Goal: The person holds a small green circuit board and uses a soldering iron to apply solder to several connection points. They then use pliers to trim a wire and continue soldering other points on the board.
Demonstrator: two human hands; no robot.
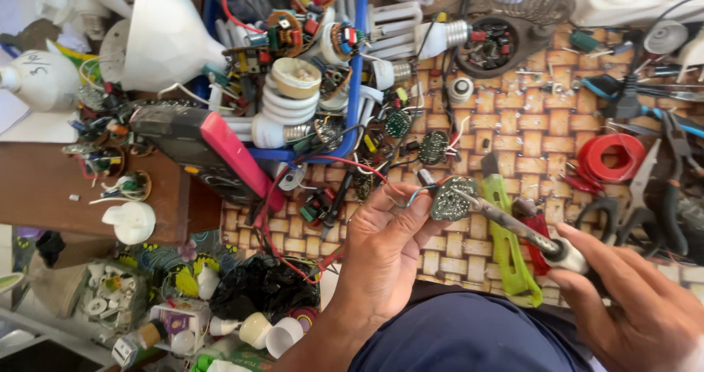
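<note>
The left hand (381, 247) pinches a small round green circuit board (452, 199) above the woven tabletop (528, 122); the right hand (638, 306) grips a soldering iron (513, 225), its tip touching the board, soldering apparently underway.

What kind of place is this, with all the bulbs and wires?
Probably a small repair bench for lamps and electronics: a soldering iron touches a round circuit board, with spiral bulbs and pliers lying around.

board (452, 199): small round green circuit board, held tilted above the table's near edge, red and blue wires trailing.
iron (513, 225): soldering iron, metal tip touching the board, slanting down-right.
</note>
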